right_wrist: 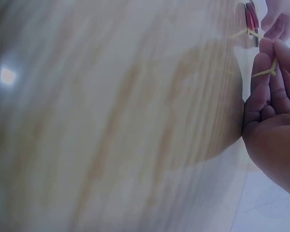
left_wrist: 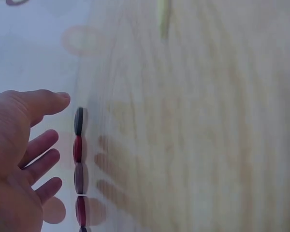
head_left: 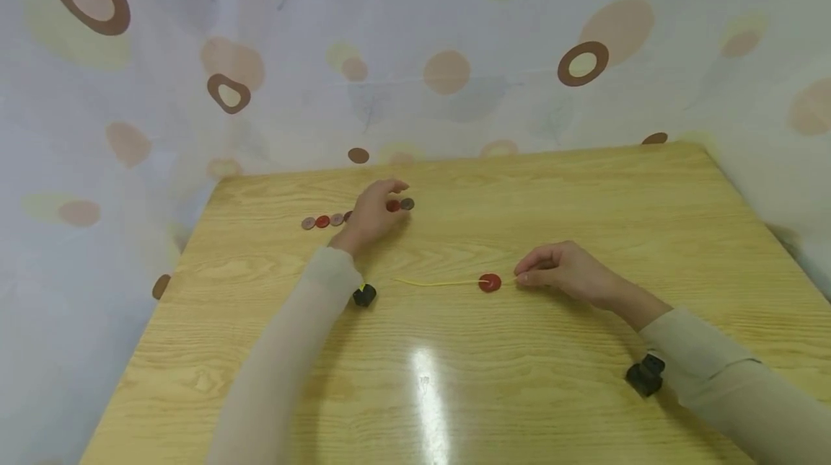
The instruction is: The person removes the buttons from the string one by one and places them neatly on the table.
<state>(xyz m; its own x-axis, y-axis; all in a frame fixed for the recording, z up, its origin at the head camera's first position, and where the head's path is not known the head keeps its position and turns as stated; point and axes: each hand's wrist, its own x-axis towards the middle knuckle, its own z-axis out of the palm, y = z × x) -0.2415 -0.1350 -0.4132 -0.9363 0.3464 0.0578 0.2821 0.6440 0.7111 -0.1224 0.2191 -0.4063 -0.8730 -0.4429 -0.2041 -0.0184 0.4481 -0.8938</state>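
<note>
My left hand [head_left: 373, 211] hovers over a row of round buttons near the far side of the table, its fingers loosely spread. The dark grey button [head_left: 407, 203] at the row's right end and a red button [head_left: 393, 205] lie beside its fingertips; the hand hides part of the row. In the left wrist view nothing is between thumb and fingers. My right hand [head_left: 571, 274] pinches a yellow string [head_left: 441, 283] near its knotted end [right_wrist: 273, 71]. The string runs through a red button [head_left: 490, 282] close to the fingertips; the right wrist view suggests stacked buttons [right_wrist: 252, 19] there.
At the row's left end lie a pinkish button [head_left: 308, 223] and another red button [head_left: 322, 221]. A patterned cloth [head_left: 402, 54] hangs behind the wooden table [head_left: 519, 393]. Small black devices [head_left: 365, 295] sit at both wrists.
</note>
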